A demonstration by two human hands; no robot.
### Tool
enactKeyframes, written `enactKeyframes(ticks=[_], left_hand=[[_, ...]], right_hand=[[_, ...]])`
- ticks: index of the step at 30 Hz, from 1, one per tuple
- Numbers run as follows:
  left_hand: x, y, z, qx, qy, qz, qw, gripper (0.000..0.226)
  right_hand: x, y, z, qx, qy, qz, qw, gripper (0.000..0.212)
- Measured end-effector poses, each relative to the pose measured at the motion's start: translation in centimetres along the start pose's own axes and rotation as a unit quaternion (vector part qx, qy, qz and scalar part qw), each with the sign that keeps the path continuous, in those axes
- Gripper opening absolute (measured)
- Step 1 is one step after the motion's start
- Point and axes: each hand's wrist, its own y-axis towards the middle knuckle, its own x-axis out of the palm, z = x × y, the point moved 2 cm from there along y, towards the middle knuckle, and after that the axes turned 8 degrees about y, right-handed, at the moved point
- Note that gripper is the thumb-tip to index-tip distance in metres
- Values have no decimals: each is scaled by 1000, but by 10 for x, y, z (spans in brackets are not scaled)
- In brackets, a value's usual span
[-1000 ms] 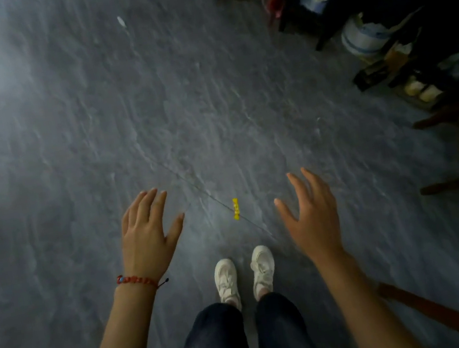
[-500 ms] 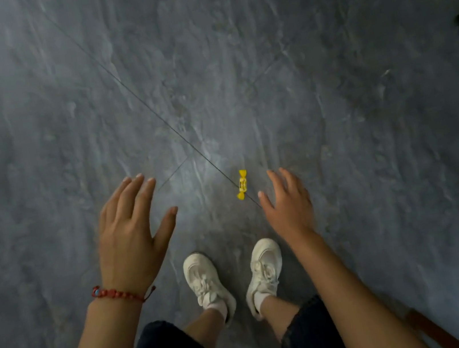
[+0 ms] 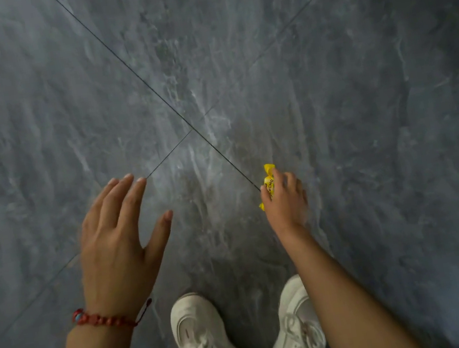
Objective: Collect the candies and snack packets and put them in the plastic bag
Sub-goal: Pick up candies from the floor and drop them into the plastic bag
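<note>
A small yellow wrapped candy (image 3: pixel 268 183) lies on the grey stone floor, on a tile joint. My right hand (image 3: pixel 285 202) is down at the floor with thumb and fingers closed around the candy; part of the wrapper is hidden under the fingers. My left hand (image 3: pixel 119 242), with a red bead bracelet at the wrist, hovers over the floor to the left, fingers spread and holding nothing. No plastic bag or snack packet is in view.
My two white shoes (image 3: pixel 202 339) stand on the floor at the bottom, just below the hands. Grey marbled floor tiles (image 3: pixel 233 53) with dark joint lines fill the view all around.
The view dropped closer to the floor. My right hand reached forward and closed on the yellow candy, which lay free beside its fingertips half a second ago. My left hand stayed spread.
</note>
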Motion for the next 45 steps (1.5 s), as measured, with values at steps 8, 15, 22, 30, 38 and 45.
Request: enactKeyframes(ticks=[8,15,22,30,38,45], left_hand=[[40,-10,-13,-14,-3,-14,1000,58],[0,-19,-11,-17,3,-27,999,57],[-128,-30,14,4,-3,-42,999,58],[-314,-52,27,1,-14,-42,999,59],[-448,-79,18,-28,-17,-28,999,67],[-515,-90,-9,-49,-24,-8,998,73]], right_hand=[[29,8,16,-12,42,46,998,36],[-16,-2,-14,-46,79,83,992,31],[-169,-47,-100,-87,120,117,982,29],[-359,-135,-211,-151,118,129,973,29],[-495,-198,-303,-177,112,167,963,24],[-549,-229,-369,-194,103,183,958,27]])
